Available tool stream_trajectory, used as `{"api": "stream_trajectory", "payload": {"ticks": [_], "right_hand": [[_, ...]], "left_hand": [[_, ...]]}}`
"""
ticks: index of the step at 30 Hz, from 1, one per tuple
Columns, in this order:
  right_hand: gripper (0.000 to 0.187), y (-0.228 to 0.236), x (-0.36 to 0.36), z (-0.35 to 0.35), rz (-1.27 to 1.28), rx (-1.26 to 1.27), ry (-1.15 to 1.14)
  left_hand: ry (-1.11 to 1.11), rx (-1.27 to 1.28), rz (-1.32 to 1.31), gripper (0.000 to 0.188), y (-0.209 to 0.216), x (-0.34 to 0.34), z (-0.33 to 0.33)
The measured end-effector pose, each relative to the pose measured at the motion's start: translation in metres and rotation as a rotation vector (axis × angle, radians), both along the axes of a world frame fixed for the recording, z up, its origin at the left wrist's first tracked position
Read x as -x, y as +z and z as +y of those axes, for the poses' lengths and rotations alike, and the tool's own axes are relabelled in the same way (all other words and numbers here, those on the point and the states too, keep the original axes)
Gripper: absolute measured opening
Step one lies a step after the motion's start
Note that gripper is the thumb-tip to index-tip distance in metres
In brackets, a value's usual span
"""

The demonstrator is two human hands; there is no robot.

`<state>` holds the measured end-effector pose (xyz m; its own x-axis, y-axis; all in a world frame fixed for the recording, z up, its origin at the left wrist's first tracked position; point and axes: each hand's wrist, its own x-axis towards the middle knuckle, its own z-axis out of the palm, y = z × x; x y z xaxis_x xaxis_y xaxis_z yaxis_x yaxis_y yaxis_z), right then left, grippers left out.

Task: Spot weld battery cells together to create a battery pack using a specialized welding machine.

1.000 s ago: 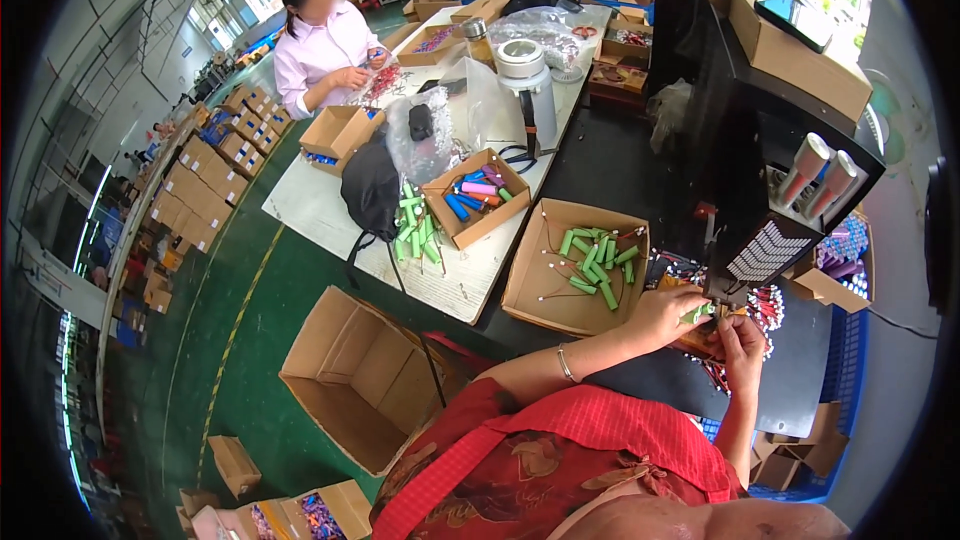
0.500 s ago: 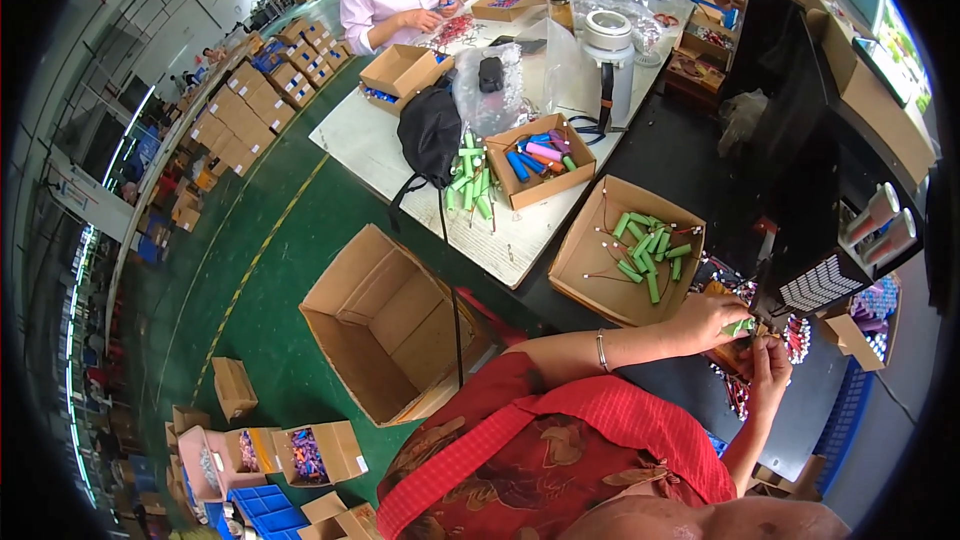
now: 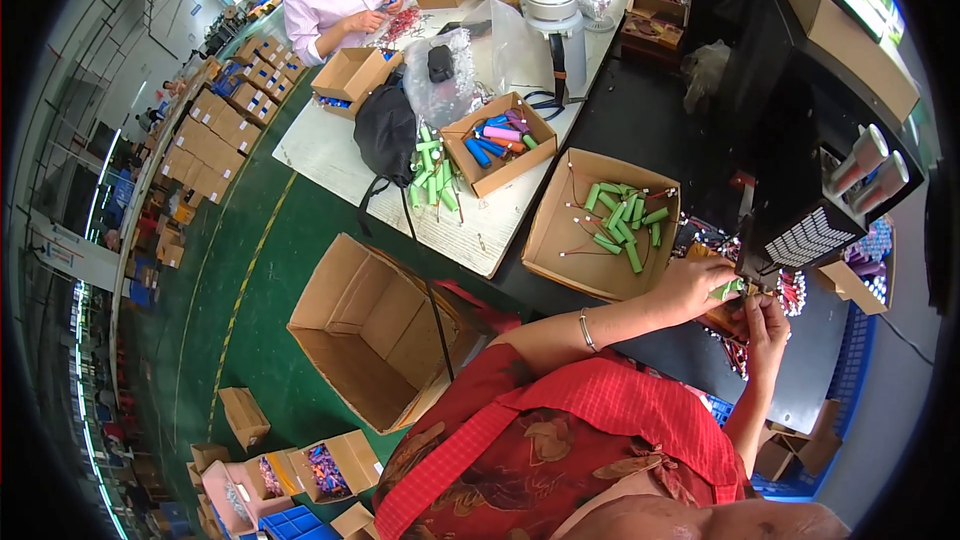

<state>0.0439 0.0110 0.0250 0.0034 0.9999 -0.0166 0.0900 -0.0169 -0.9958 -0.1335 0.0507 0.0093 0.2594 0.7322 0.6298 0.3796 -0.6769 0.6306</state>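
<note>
The head-worn, wide fisheye camera looks down and forward over the red clothing (image 3: 600,410), with the left hand (image 3: 692,286) and right hand (image 3: 766,327) close by, right of centre, and the green floor (image 3: 262,332) stretching farther off leftward.

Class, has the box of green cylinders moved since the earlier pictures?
No: the box keeps its place beside the near corner of the white table; the whole view has shifted instead.

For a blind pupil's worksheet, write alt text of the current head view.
A person's left hand holds a green cylinder at a black machine, the right hand close beside it. To their left is an open cardboard box of green cylinders; farther off, a co-worker is at a white table.
</note>
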Motion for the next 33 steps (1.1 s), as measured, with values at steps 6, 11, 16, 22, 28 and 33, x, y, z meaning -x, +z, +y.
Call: {"api": "stream_trajectory", "payload": {"ticks": [6, 11, 16, 22, 28, 33], "right_hand": [[0.015, 0.002, -0.001, -0.003, -0.015, 0.003, -0.017], [0.015, 0.002, -0.004, -0.005, 0.011, 0.044, 0.019], [0.036, 0.03, 0.007, -0.026, 0.084, 0.155, 0.105], [0.056, 0.02, 0.013, -0.037, 0.327, 0.373, 0.314], [0.038, 0.019, 0.015, -0.037, 0.423, 0.464, 0.213], [0.026, 0.016, 0.012, -0.038, 0.348, 0.366, 0.155]], "left_hand": [[-0.025, 0.012, -0.002, 0.027, 0.006, 0.0, -0.003], [0.004, -0.012, -0.032, 0.02, 0.009, -0.003, -0.004], [-0.034, 0.106, -0.133, 0.025, 0.024, 0.008, -0.025], [-0.072, 0.273, -0.169, 0.026, 0.024, 0.02, -0.032], [-0.045, 0.227, -0.217, 0.029, 0.023, 0.023, -0.032], [-0.174, 0.446, -0.336, 0.033, 0.016, 0.023, -0.033]]}}
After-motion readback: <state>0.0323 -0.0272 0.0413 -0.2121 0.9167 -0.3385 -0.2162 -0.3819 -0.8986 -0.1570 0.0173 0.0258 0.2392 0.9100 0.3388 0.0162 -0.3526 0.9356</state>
